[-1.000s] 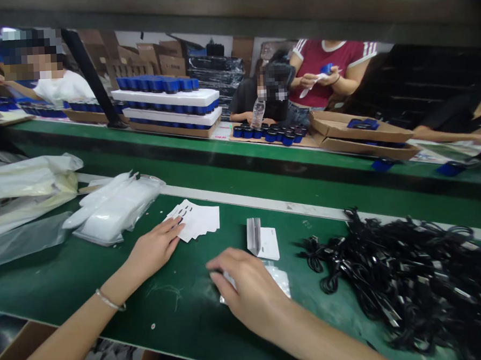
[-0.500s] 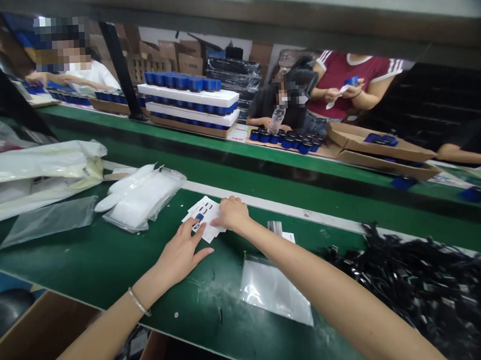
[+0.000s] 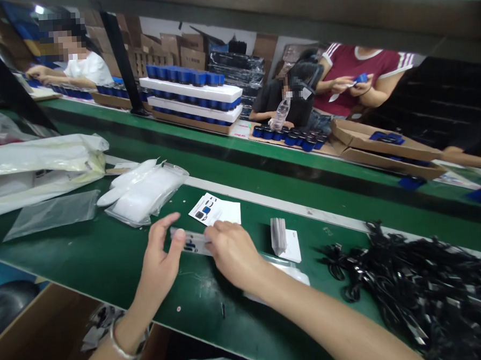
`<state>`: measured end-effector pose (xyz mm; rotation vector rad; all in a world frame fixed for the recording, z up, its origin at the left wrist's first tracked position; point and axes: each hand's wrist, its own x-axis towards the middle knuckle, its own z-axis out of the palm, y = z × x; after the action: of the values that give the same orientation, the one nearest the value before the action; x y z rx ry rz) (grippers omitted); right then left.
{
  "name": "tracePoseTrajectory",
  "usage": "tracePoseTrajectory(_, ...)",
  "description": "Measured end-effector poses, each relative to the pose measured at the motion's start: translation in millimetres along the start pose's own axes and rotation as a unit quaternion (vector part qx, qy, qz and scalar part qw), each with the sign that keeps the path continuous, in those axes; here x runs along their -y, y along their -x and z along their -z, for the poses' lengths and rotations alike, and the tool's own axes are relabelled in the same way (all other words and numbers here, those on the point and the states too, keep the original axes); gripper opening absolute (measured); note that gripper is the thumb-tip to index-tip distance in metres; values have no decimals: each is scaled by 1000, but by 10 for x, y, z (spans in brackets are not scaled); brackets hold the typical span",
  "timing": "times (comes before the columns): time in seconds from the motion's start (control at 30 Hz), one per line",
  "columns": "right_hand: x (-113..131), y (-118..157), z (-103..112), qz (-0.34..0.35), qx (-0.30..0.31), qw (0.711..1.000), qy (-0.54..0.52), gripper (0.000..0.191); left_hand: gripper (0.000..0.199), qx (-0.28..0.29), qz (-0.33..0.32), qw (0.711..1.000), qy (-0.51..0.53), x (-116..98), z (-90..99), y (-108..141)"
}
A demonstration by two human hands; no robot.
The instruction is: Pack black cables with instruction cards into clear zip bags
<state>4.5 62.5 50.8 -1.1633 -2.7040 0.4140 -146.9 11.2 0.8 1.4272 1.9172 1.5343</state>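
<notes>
My left hand point(image 3: 159, 257) and my right hand point(image 3: 232, 254) pinch the two ends of a narrow folded printed paper strip point(image 3: 190, 241) above the green workbench point(image 3: 198, 289). Beyond them lies a stack of printed white instruction sheets point(image 3: 214, 209), not touching either hand. To the right of my right hand, a bundle of folded cards point(image 3: 279, 236) stands on a white card point(image 3: 293, 246). My right forearm partly hides a clear plastic bag point(image 3: 286, 274). A heap of black cables point(image 3: 407, 284) lies further right.
Clear bags of white items point(image 3: 144, 190) and larger plastic sheets point(image 3: 38, 158) lie at the left. Across a second green belt point(image 3: 264, 165), co-workers sit among blue-capped items on white foam trays point(image 3: 191, 96) and cardboard trays point(image 3: 384, 151).
Both hands have left the sheet stack and now hold a folded strip nearer me. My right forearm has moved over the clear bag, and the view has shifted slightly.
</notes>
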Motion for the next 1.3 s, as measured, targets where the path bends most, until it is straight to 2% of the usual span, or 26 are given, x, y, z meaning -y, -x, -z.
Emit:
tracePoseTrajectory(0.07, 30, 154, -99, 9, -22, 999, -43, 14, 31, 4, 35, 999, 39, -22, -29, 112)
tracePoseTrajectory(0.13, 15, 251, -226, -9, -55, 989, -138, 18, 28, -4, 64, 995, 73, -12, -84, 189)
tracePoseTrajectory(0.23, -8, 321, -414, -58, -94, 949, -295, 31, 32, -35, 100, 987, 121, 27, -163, 241)
tracePoseTrajectory(0.33, 27, 355, -547, -99, -135, 896, -411, 39, 32, -35, 129, 981, 140, 36, -202, 279)
tracePoseTrajectory(0.4, 62, 373, -599, -116, -152, 871, -452, 41, 32, -24, 143, 979, 142, 22, -211, 310)
tracePoseTrajectory(0.5, 91, 393, -637, -120, -161, 854, -480, 36, 32, -10, 151, 979, 140, 3, -209, 347)
tracePoseTrajectory(0.63, 102, 406, -668, -161, -187, 820, -517, 30, 34, -8, 152, 979, 133, 2, -201, 375)
tracePoseTrajectory(0.83, 146, 431, -659, -173, -178, 826, -506, 11, 34, 4, 137, 982, 133, -47, -186, 428)
tracePoseTrajectory(1.0, 110, 471, -621, -162, -153, 866, -448, 10, 36, 9, 138, 981, 133, -46, -190, 447)
tracePoseTrajectory(1.1, 64, 547, -541, -126, -163, 883, -422, 13, 46, -25, 142, 976, 163, -137, -135, 477)
tracePoseTrajectory(1.13, 53, 587, -506, -95, -181, 891, -406, 16, 50, -38, 159, 968, 192, -202, -105, 496)
tracePoseTrajectory(1.17, 47, 634, -472, -57, -205, 900, -380, 19, 52, -50, 208, 944, 252, -280, -73, 517)
tracePoseTrajectory(1.2, 47, 685, -443, -13, -233, 911, -341, 21, 53, -36, 280, 904, 321, -366, -46, 541)
tracePoseTrajectory(1.27, 66, 793, -409, 64, -290, 926, -233, 24, 54, 19, 421, 800, 427, -534, -22, 585)
tracePoseTrajectory(1.3, 81, 847, -404, 96, -310, 930, -176, 25, 53, 46, 471, 754, 456, -607, -29, 601)
